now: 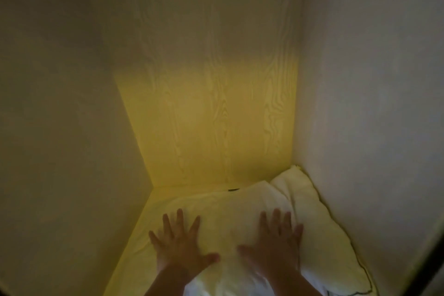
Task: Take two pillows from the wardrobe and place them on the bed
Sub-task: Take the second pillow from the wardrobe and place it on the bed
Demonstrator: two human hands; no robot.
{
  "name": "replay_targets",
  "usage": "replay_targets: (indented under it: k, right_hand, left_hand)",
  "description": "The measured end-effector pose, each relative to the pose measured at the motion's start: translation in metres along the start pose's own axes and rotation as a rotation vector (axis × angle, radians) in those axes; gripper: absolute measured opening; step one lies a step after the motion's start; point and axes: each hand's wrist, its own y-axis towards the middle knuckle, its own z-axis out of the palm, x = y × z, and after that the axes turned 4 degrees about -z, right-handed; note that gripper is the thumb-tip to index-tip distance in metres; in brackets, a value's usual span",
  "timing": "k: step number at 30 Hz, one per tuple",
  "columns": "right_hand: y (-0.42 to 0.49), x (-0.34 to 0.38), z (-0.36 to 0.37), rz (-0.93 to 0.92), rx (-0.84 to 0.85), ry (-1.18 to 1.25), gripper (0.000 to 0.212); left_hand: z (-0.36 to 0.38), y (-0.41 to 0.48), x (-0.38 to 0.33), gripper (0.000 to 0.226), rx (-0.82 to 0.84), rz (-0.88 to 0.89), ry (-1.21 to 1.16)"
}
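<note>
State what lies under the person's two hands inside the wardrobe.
Both the left hand and right hand press flat on a white pillow. Whatever lies beneath that pillow is covered.

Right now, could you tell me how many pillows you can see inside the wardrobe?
2. The front pillow lies under the flat left hand and right hand; the second pillow sits against the right wall. More underneath may be hidden.

Left hand (179, 245) and right hand (274, 244) — fingers spread — flat on top pillow (225, 214).
</note>
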Motion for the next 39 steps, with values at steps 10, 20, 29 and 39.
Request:
replay_targets:
  k: [10, 20, 29, 39]
  right_hand:
    - [0.004, -0.004, 0.048, -0.179, -0.100, -0.059, 0.061]
    - [-0.023, 0.029, -0.004, -0.110, -0.032, -0.064, 0.070]
    - [-0.001, -0.012, 0.001, 0.014, 0.162, -0.067, 0.125]
    - [0.002, 0.000, 0.034, -0.172, 0.100, -0.049, 0.055]
  left_hand:
    - [0.064, 0.021, -0.021, 0.062, 0.169, 0.103, -0.132]
    - [0.013, -0.002, 0.012, 0.038, -0.048, 0.202, -0.157]
    - [0.029, -0.014, 0.035, 0.118, 0.088, -0.108, -0.081]
    - [0.055, -0.002, 0.015, 0.051, 0.163, 0.007, -0.229]
